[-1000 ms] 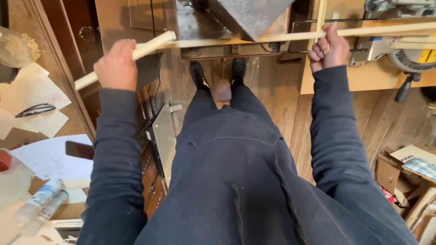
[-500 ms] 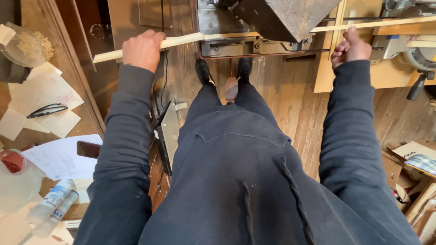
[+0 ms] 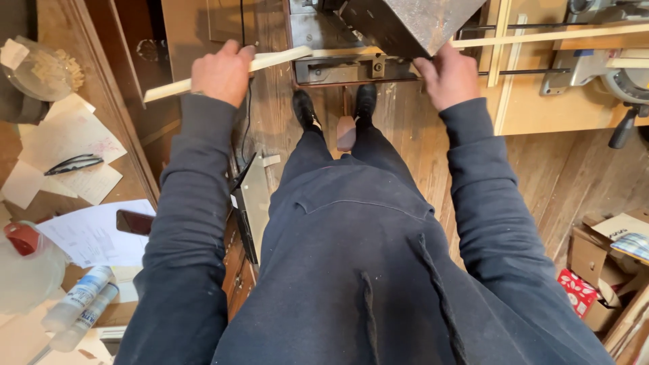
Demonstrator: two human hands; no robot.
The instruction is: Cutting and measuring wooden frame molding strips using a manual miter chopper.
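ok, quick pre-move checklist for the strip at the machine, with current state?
1. Left hand gripping the wooden strip: ok.
2. Right hand on the strip: cannot tell, the grey machine housing hides the contact.
3. Strip lying across the machine bed: ok.
4. Fingers away from any blade: cannot tell, no blade in view.
5. Feet planted beside the pedal: ok.
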